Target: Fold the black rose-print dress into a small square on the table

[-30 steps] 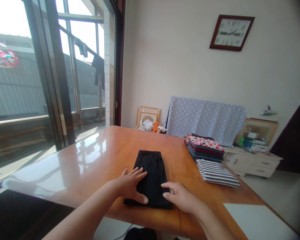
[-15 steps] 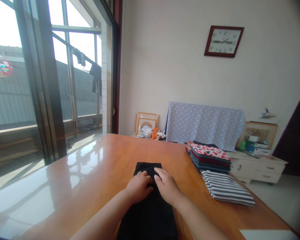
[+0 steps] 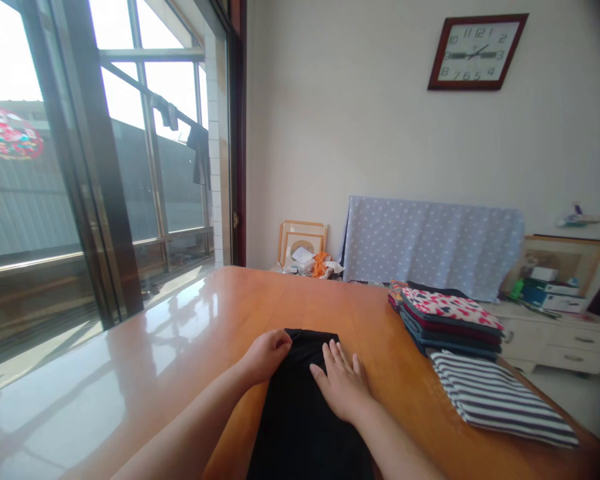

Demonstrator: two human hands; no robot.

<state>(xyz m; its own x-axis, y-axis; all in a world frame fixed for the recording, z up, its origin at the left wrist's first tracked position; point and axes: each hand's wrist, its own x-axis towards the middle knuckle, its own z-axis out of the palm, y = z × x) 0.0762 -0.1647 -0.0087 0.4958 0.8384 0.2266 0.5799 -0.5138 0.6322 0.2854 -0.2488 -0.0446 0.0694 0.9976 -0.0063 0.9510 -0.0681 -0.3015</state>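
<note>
A black folded garment [image 3: 305, 420] lies lengthwise on the wooden table [image 3: 180, 373], its far end a little creased. My left hand [image 3: 267, 355] pinches the garment's far left corner, fingers closed on the cloth. Flat on the far right part of the same cloth rests my right hand [image 3: 343, 380], its fingers spread and the thumb pointing inward. The near end of the garment runs out of the bottom of the view.
To the right stand a stack of folded clothes [image 3: 450, 323] and a striped folded garment [image 3: 503, 400] near the table's right edge. Behind the table are a dotted cloth cover [image 3: 430, 247] and a white cabinet [image 3: 560, 340]. Glass doors [image 3: 75, 167] are at the left.
My left hand has moved left from the garment's middle to its far left corner and closed on it. My right hand has flattened out on the cloth. The view has shifted slightly.
</note>
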